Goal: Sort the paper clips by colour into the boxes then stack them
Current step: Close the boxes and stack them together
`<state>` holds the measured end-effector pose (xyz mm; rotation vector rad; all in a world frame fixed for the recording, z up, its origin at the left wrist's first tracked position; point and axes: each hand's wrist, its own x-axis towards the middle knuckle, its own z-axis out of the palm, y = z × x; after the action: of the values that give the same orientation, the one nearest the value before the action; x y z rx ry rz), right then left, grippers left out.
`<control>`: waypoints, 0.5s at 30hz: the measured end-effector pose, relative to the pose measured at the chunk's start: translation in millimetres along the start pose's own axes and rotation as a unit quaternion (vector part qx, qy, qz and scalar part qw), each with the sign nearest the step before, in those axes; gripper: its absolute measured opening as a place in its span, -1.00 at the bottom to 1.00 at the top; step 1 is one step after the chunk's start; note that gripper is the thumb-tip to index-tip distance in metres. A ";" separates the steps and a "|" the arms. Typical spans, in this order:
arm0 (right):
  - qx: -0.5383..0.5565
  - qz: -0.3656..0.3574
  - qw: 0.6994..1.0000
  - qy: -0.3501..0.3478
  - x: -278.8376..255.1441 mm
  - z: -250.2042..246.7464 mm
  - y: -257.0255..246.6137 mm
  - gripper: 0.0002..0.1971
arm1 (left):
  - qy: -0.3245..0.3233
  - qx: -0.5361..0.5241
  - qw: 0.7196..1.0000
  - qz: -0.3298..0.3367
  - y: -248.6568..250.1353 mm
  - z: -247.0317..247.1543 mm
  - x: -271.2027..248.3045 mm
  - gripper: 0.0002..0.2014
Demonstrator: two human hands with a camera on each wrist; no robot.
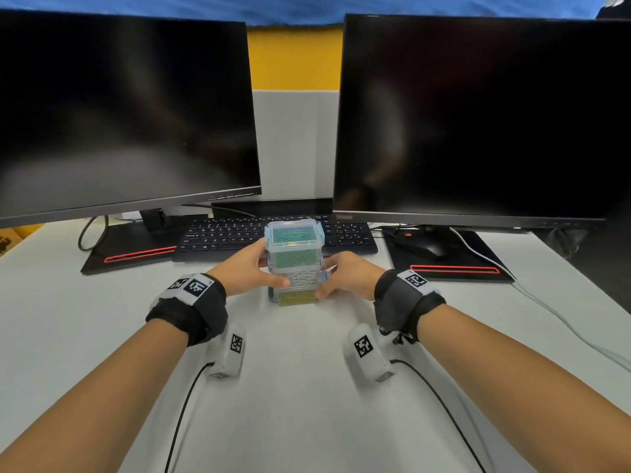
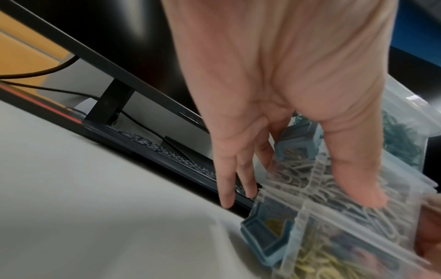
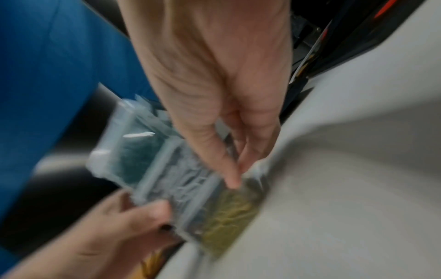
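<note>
**Ana:** Both hands are on the stack. Left hand [image 1: 249, 269] comes in from the left of centre in the head view, thumb laid across the front of the middle box [image 1: 296, 279], fingers wrapped round its far side. Right hand [image 1: 348, 276] mirrors it from the right, pinching the same box lower down, near the seam with the bottom one.

**Ben:** So each hand is closed on a box, not flat against it?

**Ana:** Gripping, yes. In the left wrist view the thumb [image 2: 358, 181] presses on the clear wall with the pale clips behind it. The right wrist view is blurred, but a fingertip [image 3: 232, 182] sits on the wall there too.

**Ben:** Where is the stack?

**Ana:** Middle of the frame, on the white desk [image 1: 297, 387], just in front of the keyboard [image 1: 239, 235] and between the two monitors. Three boxes high: top box [image 1: 294, 238] with green clips, the middle one with whitish clips, the bottom box [image 1: 296, 298] with yellow.

**Ben:** Then the sorting looks done?

**Ana:** I'd judge so; I see no loose clips on the desk, and the lids appear to be on. This is the tail end of stacking, squaring the tower up.

**Ben:** And next?

**Ana:** Probably a check that the middle box sits true on the yellow one, then letting go evenly on both sides. A lopsided release could nudge the tower, which is tall and narrow.
</note>
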<state>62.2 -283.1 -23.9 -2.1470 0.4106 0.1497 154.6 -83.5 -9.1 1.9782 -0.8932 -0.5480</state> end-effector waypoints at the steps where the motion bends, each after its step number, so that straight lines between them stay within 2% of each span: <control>1: -0.004 0.000 1.000 0.027 -1.0 -2.2 -0.6 -0.47 | 0.002 -0.001 1.000 0.001 1.0 1.7 -1.8 -0.28; 3: -0.003 -0.005 0.998 0.066 -4.9 -6.1 -5.6 -0.59 | 0.004 -0.017 1.000 0.003 3.0 5.9 -6.8 -0.30; 4: -0.001 -0.006 0.997 0.072 -8.2 -7.2 -8.7 -0.59 | 0.003 -0.030 1.000 0.001 3.8 8.4 -9.5 -0.30; 9: -0.004 -0.004 0.998 0.066 -34.5 -5.7 -13.6 -0.35 | 0.006 -0.063 0.998 -0.012 10.5 22.4 -28.9 -0.26; 10: -0.015 -0.015 0.999 0.050 -43.5 -8.1 -15.4 -0.28 | 0.004 -0.066 0.998 -0.012 12.8 25.6 -33.0 -0.25; 12: -0.041 -0.049 0.998 0.023 -61.5 -15.3 -24.5 0.00 | -0.005 -0.060 0.998 -0.018 18.8 32.3 -42.2 -0.25; 14: -0.093 -0.115 0.988 0.048 -77.7 -17.7 -36.8 0.24 | -0.005 -0.054 0.998 -0.034 23.5 40.0 -51.8 -0.24; 15: -0.128 -0.154 0.978 0.056 -83.8 -14.8 -43.2 0.24 | -0.002 -0.050 0.998 -0.044 26.9 43.7 -57.3 -0.23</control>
<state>-2.0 -252.8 39.7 -2.4514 0.1216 -0.0995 78.4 -72.8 -7.0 1.9339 -0.7684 -0.6342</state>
